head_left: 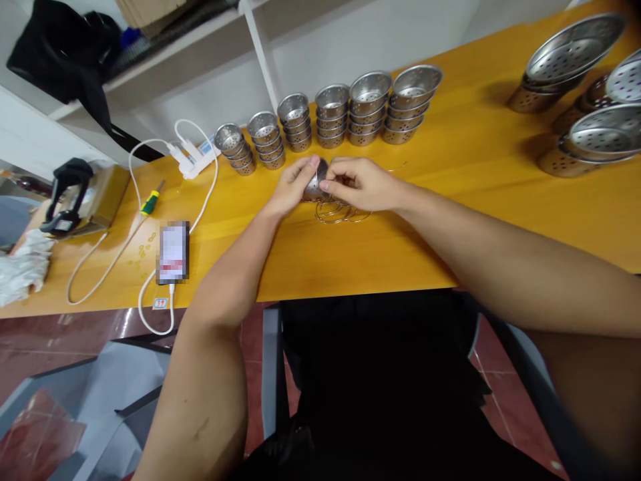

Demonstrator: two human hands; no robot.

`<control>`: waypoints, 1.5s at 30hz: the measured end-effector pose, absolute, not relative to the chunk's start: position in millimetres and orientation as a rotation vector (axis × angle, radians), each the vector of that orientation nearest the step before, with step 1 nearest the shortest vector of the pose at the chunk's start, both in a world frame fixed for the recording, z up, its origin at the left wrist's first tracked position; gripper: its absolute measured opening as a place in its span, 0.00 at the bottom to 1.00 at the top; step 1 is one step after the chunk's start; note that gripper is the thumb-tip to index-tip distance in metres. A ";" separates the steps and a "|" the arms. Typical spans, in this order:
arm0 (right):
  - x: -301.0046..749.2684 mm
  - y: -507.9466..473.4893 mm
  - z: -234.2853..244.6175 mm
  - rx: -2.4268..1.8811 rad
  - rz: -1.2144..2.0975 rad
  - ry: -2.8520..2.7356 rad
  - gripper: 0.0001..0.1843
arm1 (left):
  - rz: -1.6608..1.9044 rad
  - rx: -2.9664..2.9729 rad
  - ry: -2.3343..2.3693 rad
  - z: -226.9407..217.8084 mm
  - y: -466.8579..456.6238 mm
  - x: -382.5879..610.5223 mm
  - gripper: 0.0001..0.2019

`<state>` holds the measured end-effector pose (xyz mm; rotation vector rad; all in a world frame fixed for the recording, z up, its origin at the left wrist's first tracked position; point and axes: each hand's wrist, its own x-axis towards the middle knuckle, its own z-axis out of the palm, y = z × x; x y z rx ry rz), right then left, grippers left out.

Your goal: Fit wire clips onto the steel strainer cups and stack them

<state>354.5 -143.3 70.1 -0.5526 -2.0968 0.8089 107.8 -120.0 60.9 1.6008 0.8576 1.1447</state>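
Observation:
My left hand [293, 185] and my right hand [361, 184] meet over the middle of the orange table [451, 200]. Together they grip a small perforated steel cup [315, 184], held on its side between the fingertips. Both hands are closed round it. Several thin wire rings [336, 212] lie on the table just under my right hand. Behind the hands stands a row of stacked perforated steel cups [333, 113], several stacks from left to right.
Larger perforated steel bowls [575, 53] stand stacked at the far right. A phone [173, 252] on a white cable, a white power strip [193, 157], a yellow-green screwdriver [151, 198], a tape dispenser [70, 194] and crumpled cloth [23, 264] lie at the left. Shelving rises behind.

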 end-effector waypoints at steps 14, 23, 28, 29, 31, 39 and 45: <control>362.4 -137.0 89.7 -0.571 1.023 -1.982 0.52 | 1.090 1.579 0.885 61.3 -120.4 107.0 0.39; 376.7 -128.1 73.0 -0.674 0.930 -2.032 0.47 | 1.203 1.385 0.976 53.5 -106.1 97.5 0.47; 375.9 -123.1 53.3 -0.785 0.558 -2.155 0.35 | 1.288 1.442 1.012 49.7 -98.0 89.8 0.49; 374.8 -124.0 52.5 -0.792 0.532 -2.117 0.35 | 1.273 1.473 0.996 48.9 -98.5 91.1 0.49; 371.7 -128.0 54.4 -0.765 0.508 -2.066 0.36 | 1.222 1.537 0.943 47.8 -100.9 95.3 0.51; 385.9 -139.2 93.8 -0.876 0.410 -2.171 0.18 | 1.139 1.569 0.836 49.3 -105.7 97.7 0.46; 453.6 -127.2 153.1 -1.565 -0.204 -1.593 0.20 | 1.139 1.622 0.909 48.2 -104.6 91.1 0.38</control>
